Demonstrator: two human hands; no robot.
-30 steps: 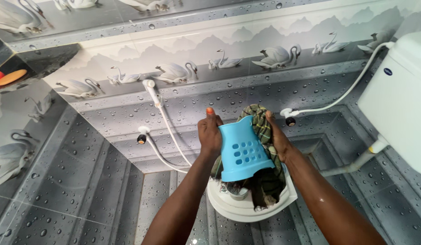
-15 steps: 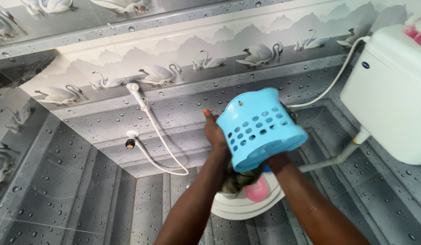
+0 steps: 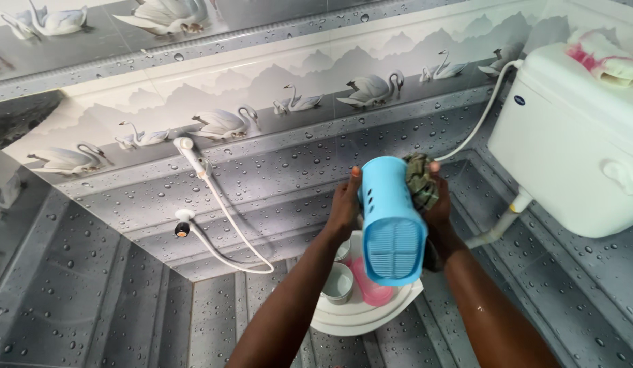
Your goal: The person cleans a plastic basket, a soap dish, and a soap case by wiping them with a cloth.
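I hold a light blue perforated plastic holder (image 3: 391, 221) up in front of the tiled wall, its ribbed bottom turned toward me. My left hand (image 3: 345, 204) grips its left side. My right hand (image 3: 435, 204) presses a checked green cloth (image 3: 420, 180) against its right side. Below them a white corner shelf (image 3: 357, 313) carries a white cup (image 3: 338, 281) and a pink object (image 3: 368, 285).
A white cistern (image 3: 575, 133) hangs at the right with a pink and white cloth (image 3: 603, 54) on top and a white hose (image 3: 490, 109) running to it. A hand-spray hose and tap (image 3: 182, 225) sit on the grey swan-patterned wall (image 3: 275, 163) at left.
The blue holder has turned so its bottom now faces me, and both hands have shifted slightly right. The view has drifted right, showing more of the cistern and the shelf.
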